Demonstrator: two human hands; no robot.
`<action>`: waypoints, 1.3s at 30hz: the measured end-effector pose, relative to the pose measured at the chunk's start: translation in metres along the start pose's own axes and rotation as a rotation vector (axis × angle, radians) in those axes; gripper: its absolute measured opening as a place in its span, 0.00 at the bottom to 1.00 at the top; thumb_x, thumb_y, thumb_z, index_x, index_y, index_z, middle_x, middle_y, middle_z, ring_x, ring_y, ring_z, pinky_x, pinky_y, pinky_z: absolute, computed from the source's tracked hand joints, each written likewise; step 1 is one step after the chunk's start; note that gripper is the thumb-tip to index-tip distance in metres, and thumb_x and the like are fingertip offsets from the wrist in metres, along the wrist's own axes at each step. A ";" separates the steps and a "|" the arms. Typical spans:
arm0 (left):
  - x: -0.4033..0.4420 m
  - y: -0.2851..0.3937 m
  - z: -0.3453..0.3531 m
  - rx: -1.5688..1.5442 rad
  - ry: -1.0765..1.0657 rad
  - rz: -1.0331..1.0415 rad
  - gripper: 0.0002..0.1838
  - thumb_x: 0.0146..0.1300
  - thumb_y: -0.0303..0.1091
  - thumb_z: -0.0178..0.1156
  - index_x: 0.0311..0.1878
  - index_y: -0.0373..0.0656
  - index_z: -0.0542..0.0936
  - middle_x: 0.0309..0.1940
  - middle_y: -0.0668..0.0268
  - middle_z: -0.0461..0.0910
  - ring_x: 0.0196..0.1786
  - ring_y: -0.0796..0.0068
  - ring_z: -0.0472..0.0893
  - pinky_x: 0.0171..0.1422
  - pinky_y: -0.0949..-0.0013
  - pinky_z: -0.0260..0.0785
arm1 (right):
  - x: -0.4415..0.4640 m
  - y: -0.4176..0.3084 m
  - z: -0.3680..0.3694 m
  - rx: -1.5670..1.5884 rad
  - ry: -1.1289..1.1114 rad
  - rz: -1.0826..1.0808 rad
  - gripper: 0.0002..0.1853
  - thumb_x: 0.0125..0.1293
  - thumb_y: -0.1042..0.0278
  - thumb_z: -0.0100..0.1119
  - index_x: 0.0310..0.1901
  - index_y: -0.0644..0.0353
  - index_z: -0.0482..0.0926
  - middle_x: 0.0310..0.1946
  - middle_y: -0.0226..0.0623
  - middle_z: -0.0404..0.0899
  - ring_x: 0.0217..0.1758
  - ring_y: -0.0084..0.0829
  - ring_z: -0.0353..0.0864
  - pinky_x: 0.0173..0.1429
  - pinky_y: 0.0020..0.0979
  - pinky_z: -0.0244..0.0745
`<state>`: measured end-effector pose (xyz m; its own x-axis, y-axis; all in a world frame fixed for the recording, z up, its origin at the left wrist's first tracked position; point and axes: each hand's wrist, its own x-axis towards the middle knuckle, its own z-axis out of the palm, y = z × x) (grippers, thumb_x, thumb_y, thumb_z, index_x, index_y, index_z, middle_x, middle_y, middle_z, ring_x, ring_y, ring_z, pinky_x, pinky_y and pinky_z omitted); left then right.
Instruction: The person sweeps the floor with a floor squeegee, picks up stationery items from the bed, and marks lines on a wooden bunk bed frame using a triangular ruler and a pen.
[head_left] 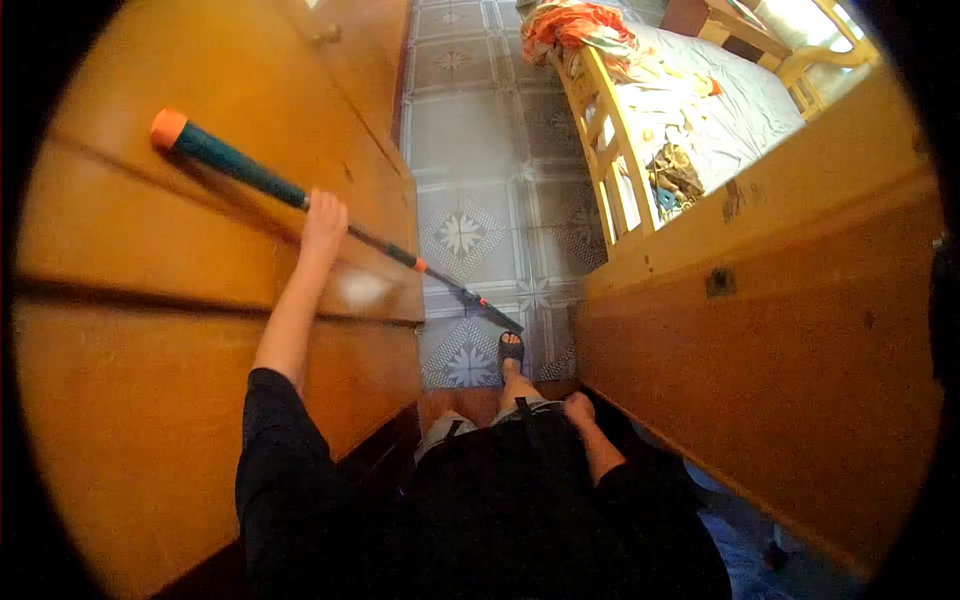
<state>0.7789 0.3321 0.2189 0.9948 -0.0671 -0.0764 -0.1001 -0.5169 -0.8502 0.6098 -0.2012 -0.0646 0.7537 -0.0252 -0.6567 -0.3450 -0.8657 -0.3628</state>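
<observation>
My left hand (324, 225) is wrapped round the pole of a long-handled mop (385, 248), just below its dark green grip with an orange end cap. The pole slants down to the right, with another orange band partway along. Its narrow dark head (502, 319) is at the tiled floor, close to the toes of my sandalled foot (511, 347). My right hand (579, 408) hangs low beside my thigh, near the wooden panel on the right. Its fingers look curled in, and nothing shows in them.
Wooden cabinet doors (215, 370) run along the left side. A large wooden panel (760, 330) stands close on the right. Patterned grey tiles (470, 150) stretch ahead between them. Beyond the panel is a wooden-railed bed (600, 135) with orange cloth (580, 28) and a crumpled brown item (677, 172).
</observation>
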 end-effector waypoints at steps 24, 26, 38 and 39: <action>0.103 0.026 -0.067 -1.034 -0.603 -0.142 0.13 0.56 0.37 0.63 0.39 0.39 0.76 0.34 0.55 0.78 0.37 0.53 0.79 0.41 0.55 0.71 | 0.273 -0.472 -0.034 1.525 0.014 0.615 0.14 0.60 0.64 0.55 0.45 0.57 0.67 0.26 0.38 0.67 0.25 0.36 0.72 0.22 0.40 0.73; 0.137 0.007 -0.059 -0.997 -0.515 -0.095 0.14 0.56 0.37 0.64 0.40 0.39 0.76 0.34 0.55 0.77 0.38 0.54 0.79 0.42 0.56 0.71 | 0.283 -0.492 -0.059 1.502 0.019 0.591 0.15 0.59 0.64 0.55 0.46 0.59 0.70 0.28 0.36 0.68 0.28 0.34 0.71 0.24 0.39 0.72; 0.343 -0.027 -0.045 -0.680 -0.467 0.134 0.12 0.50 0.32 0.67 0.32 0.41 0.73 0.26 0.59 0.78 0.32 0.58 0.80 0.37 0.59 0.73 | 0.400 -0.559 -0.108 1.255 -0.010 0.508 0.23 0.57 0.61 0.59 0.51 0.64 0.69 0.42 0.46 0.76 0.43 0.44 0.77 0.45 0.41 0.72; 0.352 -0.027 -0.046 -0.633 -0.459 0.128 0.11 0.50 0.31 0.67 0.32 0.41 0.73 0.26 0.59 0.78 0.31 0.58 0.80 0.36 0.60 0.73 | 0.408 -0.563 -0.092 1.120 0.293 0.514 0.25 0.57 0.59 0.62 0.51 0.67 0.69 0.42 0.52 0.76 0.44 0.52 0.78 0.53 0.43 0.72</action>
<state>1.1308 0.2833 0.2394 0.8688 0.1288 -0.4782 -0.0682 -0.9253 -0.3731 1.1631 0.2302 -0.0673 0.4387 -0.4651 -0.7689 -0.8084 0.1693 -0.5637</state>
